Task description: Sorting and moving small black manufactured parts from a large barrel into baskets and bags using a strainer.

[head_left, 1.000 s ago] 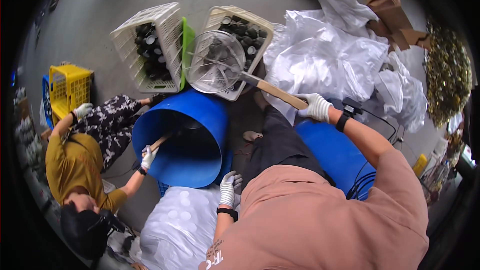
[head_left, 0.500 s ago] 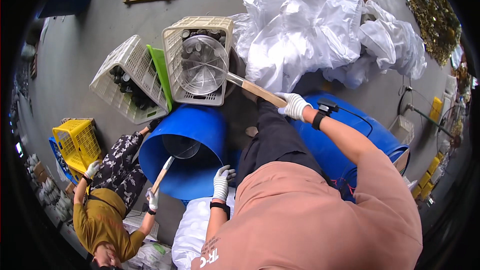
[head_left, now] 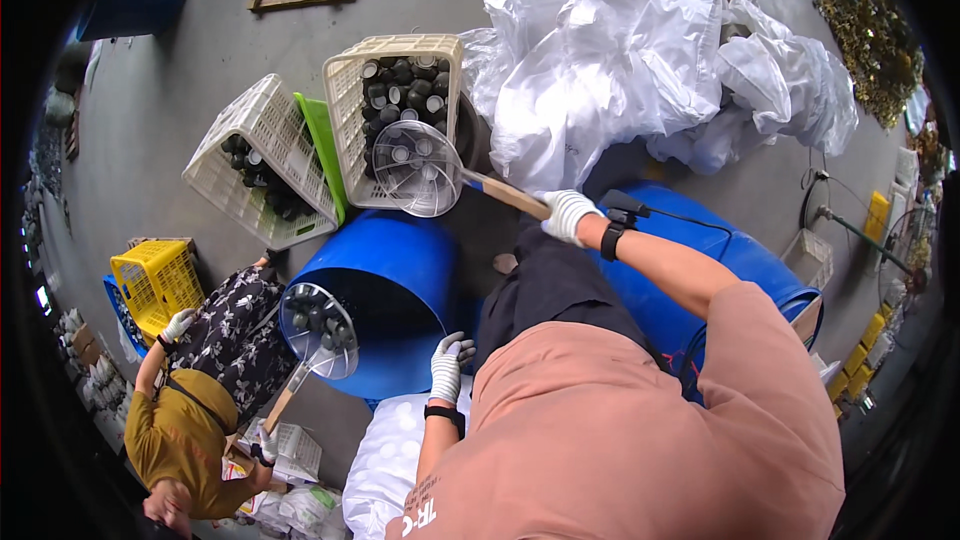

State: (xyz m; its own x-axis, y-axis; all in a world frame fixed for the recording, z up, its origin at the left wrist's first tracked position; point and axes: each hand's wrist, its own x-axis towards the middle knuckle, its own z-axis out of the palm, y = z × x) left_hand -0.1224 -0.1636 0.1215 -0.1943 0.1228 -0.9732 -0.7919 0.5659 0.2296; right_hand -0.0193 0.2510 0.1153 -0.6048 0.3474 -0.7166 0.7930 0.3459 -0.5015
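My right hand (head_left: 568, 216), in a striped white glove, is closed around the wooden handle of a round wire skimmer (head_left: 418, 168). The skimmer hangs over the near right corner of a cream plastic crate (head_left: 338, 125). Inside the crate lie many small dark rounded pieces (head_left: 400, 90) with pale tops. Some show through the mesh; whether the skimmer itself holds any is unclear. My left hand (head_left: 450, 364), gloved too, rests with bent fingers at the right rim of a tipped blue barrel (head_left: 400, 260). Its grip on the rim is partly hidden.
A co-worker at left holds another skimmer (head_left: 318, 330) with dark pieces at the barrel's mouth. A second cream crate (head_left: 215, 160) leans by a green panel (head_left: 322, 145). White sacks (head_left: 610, 70) lie ahead; another blue barrel (head_left: 670, 250) lies right, a yellow crate (head_left: 160, 285) far left.
My skimmer has moved nearer and slightly right, uncovering the pieces in the crate. My right hand has shifted slightly left. The co-worker's skimmer has come out of the barrel with dark pieces.
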